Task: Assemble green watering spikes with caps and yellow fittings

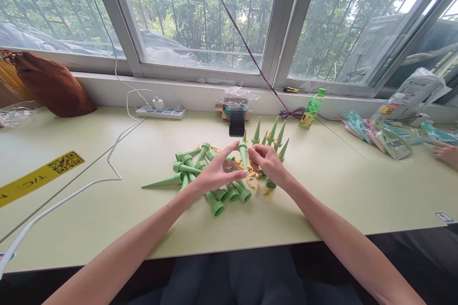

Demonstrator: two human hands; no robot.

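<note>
A heap of green cone-shaped plastic spikes (193, 171) lies on the pale table (107, 209), with small yellow bits (255, 185) scattered among them. Several more green spikes (274, 136) stand upright behind. My left hand (214, 171) pinches one green spike (243, 152) between thumb and fingers, point downward. My right hand (268, 164) is right beside it, its fingers closed on something small that I cannot make out.
A white power strip (161, 112) with cables, a dark phone (236, 122) and a green bottle (312, 108) stand by the window sill. A brown bag (53, 86) lies far left. Pastel packets (379, 133) and another person's hand (445, 152) are at right.
</note>
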